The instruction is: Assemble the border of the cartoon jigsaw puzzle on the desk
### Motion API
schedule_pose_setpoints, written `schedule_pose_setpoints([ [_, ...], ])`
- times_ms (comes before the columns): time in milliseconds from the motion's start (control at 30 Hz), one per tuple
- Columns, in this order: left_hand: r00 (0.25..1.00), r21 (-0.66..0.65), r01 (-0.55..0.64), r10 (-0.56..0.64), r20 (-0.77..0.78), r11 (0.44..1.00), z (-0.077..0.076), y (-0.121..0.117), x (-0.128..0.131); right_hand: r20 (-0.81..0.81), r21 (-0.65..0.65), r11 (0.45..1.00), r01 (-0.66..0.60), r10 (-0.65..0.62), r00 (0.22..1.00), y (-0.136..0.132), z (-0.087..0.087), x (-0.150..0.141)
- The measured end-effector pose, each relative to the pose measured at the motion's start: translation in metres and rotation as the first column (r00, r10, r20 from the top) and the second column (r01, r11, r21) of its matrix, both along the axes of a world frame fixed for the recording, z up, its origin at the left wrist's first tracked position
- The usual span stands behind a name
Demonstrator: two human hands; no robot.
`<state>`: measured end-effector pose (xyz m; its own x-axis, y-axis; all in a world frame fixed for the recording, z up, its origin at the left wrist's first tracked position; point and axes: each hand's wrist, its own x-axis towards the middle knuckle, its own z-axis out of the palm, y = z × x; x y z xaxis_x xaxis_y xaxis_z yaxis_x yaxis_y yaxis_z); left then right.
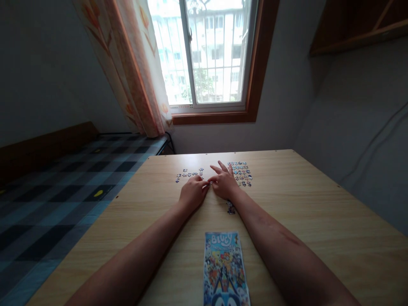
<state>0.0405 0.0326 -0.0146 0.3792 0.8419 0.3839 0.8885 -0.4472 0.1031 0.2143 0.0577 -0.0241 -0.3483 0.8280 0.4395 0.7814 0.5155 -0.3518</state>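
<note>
A jigsaw piece (210, 183) is pinched at the fingertips of the left hand (194, 190) and right hand (224, 184), the latter's other fingers spread, between puzzle clusters (245, 173) laid on a wood-grain table (306, 212).

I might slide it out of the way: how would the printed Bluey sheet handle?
The printed Bluey sheet looks thin, so it would probably be light and floppy when lifted. Lying flat on the smooth-looking wood-grain tabletop, it would likely slide rather than tip.
</note>
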Motion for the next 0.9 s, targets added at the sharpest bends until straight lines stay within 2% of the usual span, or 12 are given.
schedule_pose_setpoints([
  [233,0.999,-0.020,-0.015,0.016,0.041,1.000,0.001,-0.004,0.000,0.020,-0.009,1.000,0.000,0.000,1.000,0.000,0.000,0.001],
  [900,0.998,-0.065,-0.055,0.054,-0.016,0.996,0.010,-0.010,0.006,0.027,-0.032,0.999,0.000,0.001,1.000,-0.002,0.001,-0.002],
])
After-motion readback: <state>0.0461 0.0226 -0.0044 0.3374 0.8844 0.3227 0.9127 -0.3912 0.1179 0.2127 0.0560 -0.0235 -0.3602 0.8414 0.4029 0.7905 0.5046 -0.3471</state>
